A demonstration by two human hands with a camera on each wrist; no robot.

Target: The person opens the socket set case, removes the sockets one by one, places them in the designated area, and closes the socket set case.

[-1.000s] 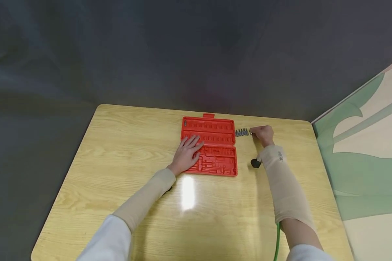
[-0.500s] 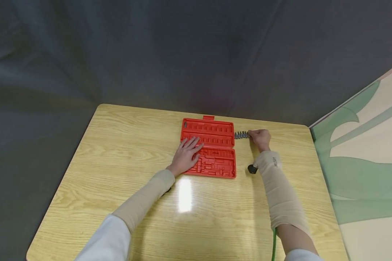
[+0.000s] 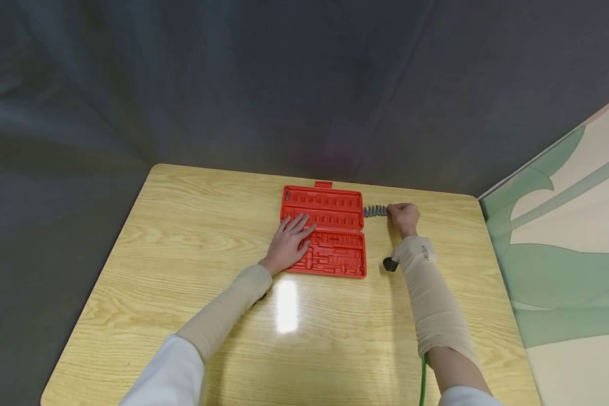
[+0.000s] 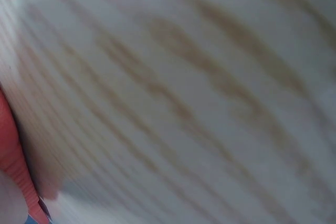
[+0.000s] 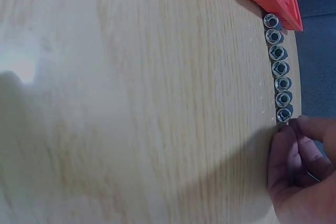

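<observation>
- A wooden table (image 3: 193, 270) fills the head view, with a dark grey curtain (image 3: 233, 84) hanging behind it.
- An open red tool case (image 3: 335, 225) lies flat near the far edge of the table, its moulded slots facing up.
- The left hand (image 3: 290, 241) rests palm down on the near left part of the case, fingers straight and slightly spread, holding nothing.
- A short row of small metal sockets (image 3: 375, 211) stands on the table just to the right of the case, close to the far edge.
- In the right wrist view the sockets (image 5: 277, 68) number seven, standing upright in a straight line, each touching or almost touching the next.
- The right hand (image 3: 404, 216) sits at the right end of that row, fingers curled in narrow; its fingertips (image 5: 287, 129) meet the last socket.
- Whether they pinch that socket or only touch it cannot be told.
- A small black object (image 3: 389, 264) shows beside the right forearm.
- Both forearms wear beige sleeves (image 3: 431, 304).
- A green cable (image 3: 422, 380) runs beneath the right arm.
- The left wrist view is blurred, showing only wood grain and a sliver of the red case (image 4: 13, 156).
</observation>
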